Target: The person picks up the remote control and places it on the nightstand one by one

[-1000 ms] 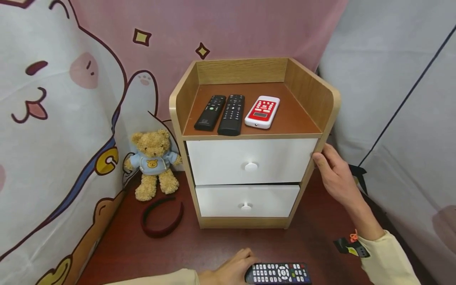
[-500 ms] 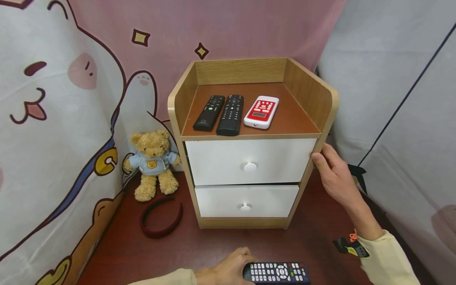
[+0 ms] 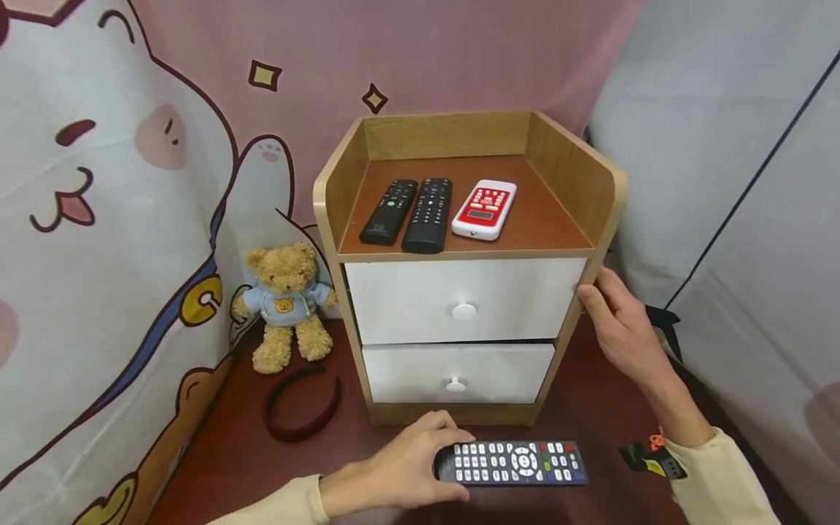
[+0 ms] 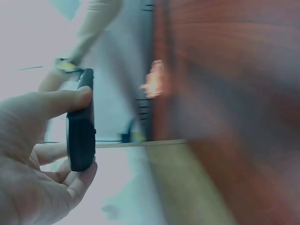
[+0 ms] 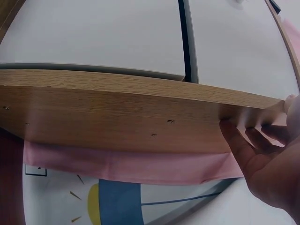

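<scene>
My left hand (image 3: 410, 463) grips the left end of a black remote control (image 3: 518, 464) with white buttons, thumb on one long edge and fingers on the other. It is held above the table, in front of a small cabinet (image 3: 453, 413); the left wrist view shows the remote control (image 4: 81, 126) edge-on. My right hand (image 3: 623, 328) holds the cabinet's right side, thumb at the front edge. In the right wrist view, the right hand's fingertips touch the wooden side panel (image 5: 117, 115). Both white drawers, an upper drawer (image 3: 407, 302) and a lower drawer (image 3: 400, 375), appear closed.
On the cabinet top lie two black remotes, a left one (image 3: 389, 213) and a middle one (image 3: 428, 216), and a red-and-white remote (image 3: 484, 210). Left of the cabinet are a teddy bear (image 3: 285, 306) and a dark red headband (image 3: 275, 423). Printed cloth (image 3: 453, 58) hangs behind.
My left hand has brought the remote control up from the table's near edge, closer to the cabinet. The right hand stays on the cabinet's side.
</scene>
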Demonstrator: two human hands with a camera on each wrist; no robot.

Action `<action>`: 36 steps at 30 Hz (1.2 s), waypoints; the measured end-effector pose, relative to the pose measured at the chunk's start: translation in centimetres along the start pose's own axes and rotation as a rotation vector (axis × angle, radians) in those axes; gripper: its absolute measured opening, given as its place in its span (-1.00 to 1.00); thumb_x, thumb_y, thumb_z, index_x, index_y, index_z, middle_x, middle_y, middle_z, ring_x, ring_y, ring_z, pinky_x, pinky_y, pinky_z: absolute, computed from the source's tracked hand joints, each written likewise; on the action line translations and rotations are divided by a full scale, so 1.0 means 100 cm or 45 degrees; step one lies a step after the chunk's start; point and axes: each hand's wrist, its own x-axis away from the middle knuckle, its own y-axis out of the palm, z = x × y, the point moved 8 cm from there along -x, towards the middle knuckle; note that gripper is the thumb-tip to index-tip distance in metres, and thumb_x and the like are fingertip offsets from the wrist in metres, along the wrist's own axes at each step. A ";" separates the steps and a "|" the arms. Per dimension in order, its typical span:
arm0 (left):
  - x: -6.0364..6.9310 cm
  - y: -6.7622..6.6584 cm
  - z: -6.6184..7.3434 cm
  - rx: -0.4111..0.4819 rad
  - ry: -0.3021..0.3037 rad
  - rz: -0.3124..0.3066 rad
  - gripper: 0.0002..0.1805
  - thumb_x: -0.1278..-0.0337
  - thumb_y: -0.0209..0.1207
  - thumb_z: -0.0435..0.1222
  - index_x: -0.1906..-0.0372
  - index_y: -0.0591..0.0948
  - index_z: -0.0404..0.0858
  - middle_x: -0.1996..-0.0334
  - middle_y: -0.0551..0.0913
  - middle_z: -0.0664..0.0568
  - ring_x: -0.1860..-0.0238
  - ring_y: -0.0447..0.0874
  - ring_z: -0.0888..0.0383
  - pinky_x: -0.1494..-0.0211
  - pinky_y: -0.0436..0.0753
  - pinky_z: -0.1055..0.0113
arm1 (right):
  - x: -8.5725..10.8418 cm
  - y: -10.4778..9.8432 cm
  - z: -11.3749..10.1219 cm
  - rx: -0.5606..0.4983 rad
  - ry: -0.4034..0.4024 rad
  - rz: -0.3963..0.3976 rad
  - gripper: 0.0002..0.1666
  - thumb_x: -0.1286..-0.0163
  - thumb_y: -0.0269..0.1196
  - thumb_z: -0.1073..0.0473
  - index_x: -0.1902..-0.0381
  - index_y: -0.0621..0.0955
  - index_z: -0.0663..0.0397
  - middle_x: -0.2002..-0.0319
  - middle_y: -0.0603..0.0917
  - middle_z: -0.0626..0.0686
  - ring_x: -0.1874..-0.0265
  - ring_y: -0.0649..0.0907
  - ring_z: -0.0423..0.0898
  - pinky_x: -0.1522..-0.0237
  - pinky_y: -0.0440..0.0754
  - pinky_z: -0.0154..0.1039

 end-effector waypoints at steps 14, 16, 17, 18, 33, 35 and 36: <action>-0.001 -0.156 0.073 0.085 0.013 0.457 -0.36 0.15 0.55 -0.16 -0.17 0.64 0.00 0.15 0.50 0.29 0.13 0.49 0.37 0.12 0.58 0.47 | -0.003 -0.002 -0.001 0.010 0.008 0.021 -0.51 -0.60 -0.02 0.15 -0.44 0.38 -0.03 -0.28 0.40 -0.08 -0.01 0.44 -0.30 0.06 0.34 -0.62; -0.004 -0.174 0.084 0.038 0.049 0.531 -0.36 0.14 0.55 -0.16 -0.17 0.64 -0.07 0.15 0.52 0.24 0.15 0.51 0.36 0.15 0.59 0.45 | -0.004 -0.001 0.000 -0.007 0.009 0.021 -0.51 -0.60 -0.02 0.16 -0.44 0.38 0.00 -0.28 0.41 -0.06 -0.03 0.43 -0.32 0.05 0.34 -0.61; -0.006 -0.183 0.090 0.003 0.063 0.567 -0.36 0.14 0.55 -0.15 -0.17 0.64 -0.11 0.15 0.52 0.21 0.16 0.51 0.35 0.17 0.59 0.44 | -0.004 -0.001 0.000 -0.008 0.008 0.023 -0.51 -0.60 -0.02 0.16 -0.44 0.38 0.02 -0.25 0.41 -0.06 -0.02 0.42 -0.32 0.05 0.34 -0.60; -0.008 -0.191 0.095 -0.043 0.079 0.600 -0.36 0.13 0.54 -0.15 -0.17 0.64 -0.14 0.15 0.53 0.17 0.17 0.51 0.34 0.19 0.58 0.43 | -0.004 0.000 0.000 -0.009 0.003 0.026 -0.55 -0.60 -0.02 0.17 -0.38 0.41 0.06 -0.19 0.43 -0.06 0.01 0.43 -0.31 0.08 0.35 -0.58; -0.075 -0.240 0.131 -0.496 -0.089 0.531 -0.51 -0.06 0.43 -0.07 -0.02 0.66 -0.28 0.24 0.52 -0.01 0.24 0.39 0.08 0.16 0.42 0.27 | -0.001 0.002 0.000 0.010 0.004 0.008 -0.54 -0.62 -0.06 0.14 -0.41 0.38 0.04 -0.26 0.40 0.00 0.04 0.48 -0.24 0.09 0.41 -0.63; -0.082 -0.240 0.130 -0.518 -0.155 0.482 -0.50 -0.10 0.40 -0.04 -0.04 0.65 -0.28 0.22 0.52 -0.03 0.20 0.41 0.06 0.11 0.43 0.25 | -0.001 0.001 -0.001 0.009 -0.003 0.012 -0.55 -0.62 -0.06 0.15 -0.40 0.39 0.03 -0.25 0.41 -0.01 0.05 0.48 -0.24 0.10 0.41 -0.62; -0.085 -0.240 0.131 -0.536 -0.180 0.458 -0.49 -0.12 0.38 -0.03 -0.05 0.64 -0.28 0.20 0.53 -0.03 0.18 0.41 0.06 0.08 0.44 0.25 | -0.001 0.001 -0.001 0.015 -0.008 0.013 -0.54 -0.62 -0.05 0.15 -0.40 0.38 0.02 -0.24 0.41 -0.02 0.05 0.48 -0.25 0.10 0.40 -0.63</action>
